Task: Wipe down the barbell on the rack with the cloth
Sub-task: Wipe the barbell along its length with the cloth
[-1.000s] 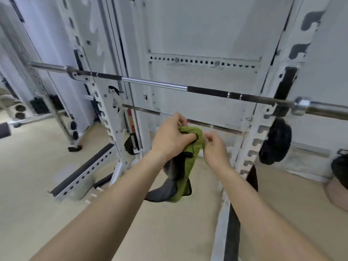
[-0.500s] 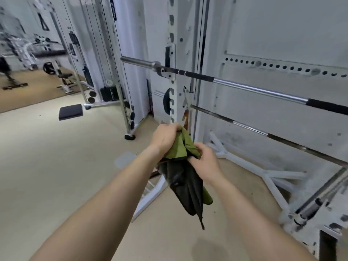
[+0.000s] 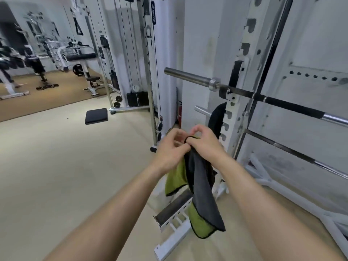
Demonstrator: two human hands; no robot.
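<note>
Both bare hands meet in front of the chest, pinching the top edge of a two-sided microfibre cloth (image 3: 204, 193), dark grey on one face and lime green on the other; left hand (image 3: 170, 149) has fingers curled closed on the upper hem from the left, right hand (image 3: 204, 142) has thumb and fingers closed on the same bunched hem from the right, knuckles of the two hands touching; the cloth hangs loose below both hands, grey face toward the camera, green showing at the left fold and at the bottom corner, not touching floor or rack; long steel barbell (image 3: 243, 92) rests on the hooks of a white perforated steel power rack (image 3: 235, 117), above and to the right of the hands, well apart from the cloth; bare silver sleeve end of the bar points left past the upright, with a shiny collar just beside the upright, the shaft dark then chrome toward the right edge of frame; a second thinner dark safety bar (image 3: 293, 153) runs lower on the rack, sloping down right; black weight plate (image 3: 216, 117) stored on a peg at the rack upright behind the hands; white cable machine tower (image 3: 148, 72) to the left, black foam pad (image 3: 96, 116) lying on the beige floor (image 3: 56, 166) near its base; benches further back left, blurred
</note>
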